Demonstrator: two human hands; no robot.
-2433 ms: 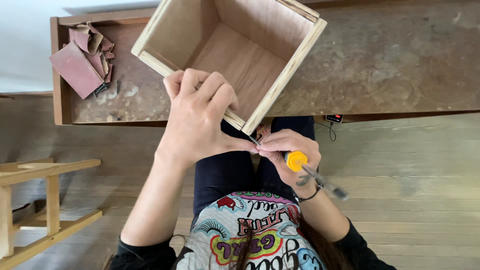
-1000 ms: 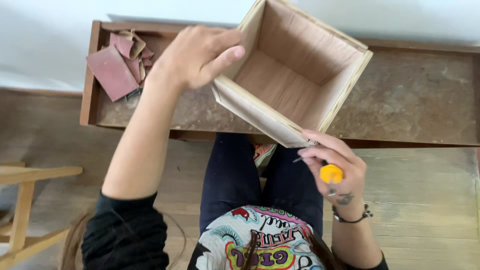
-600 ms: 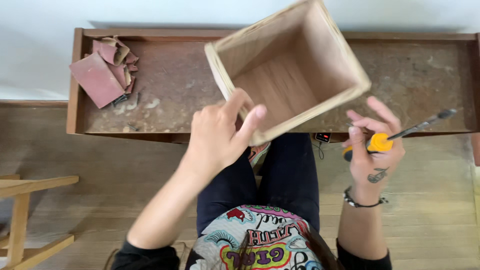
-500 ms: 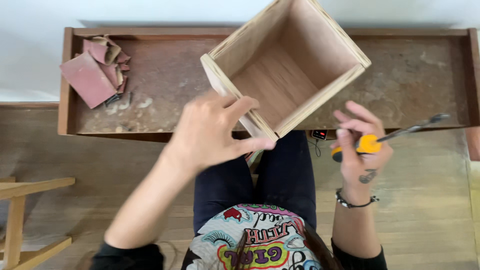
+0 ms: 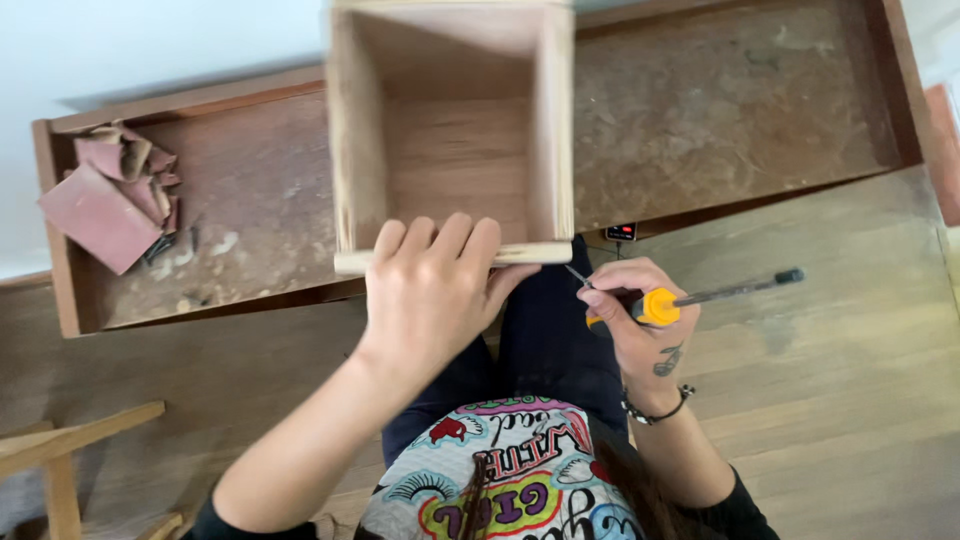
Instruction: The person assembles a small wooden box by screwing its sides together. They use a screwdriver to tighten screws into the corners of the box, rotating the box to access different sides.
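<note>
Gripping one open-topped square wooden box by its near rim, my left hand curls its fingers over the edge while my right hand closes around one orange-handled pen-like tool. Both sit at the near edge of one long shallow wooden tray, with a pile of reddish sandpaper scraps at its left end.

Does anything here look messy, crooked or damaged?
Slightly. The sandpaper scraps lie curled and heaped in the tray's left corner, with crumbs beside them, and the tray floor is blotchy and worn. The box looks sound; the left hand grips its near edge, the right hand holds a tool.
</note>
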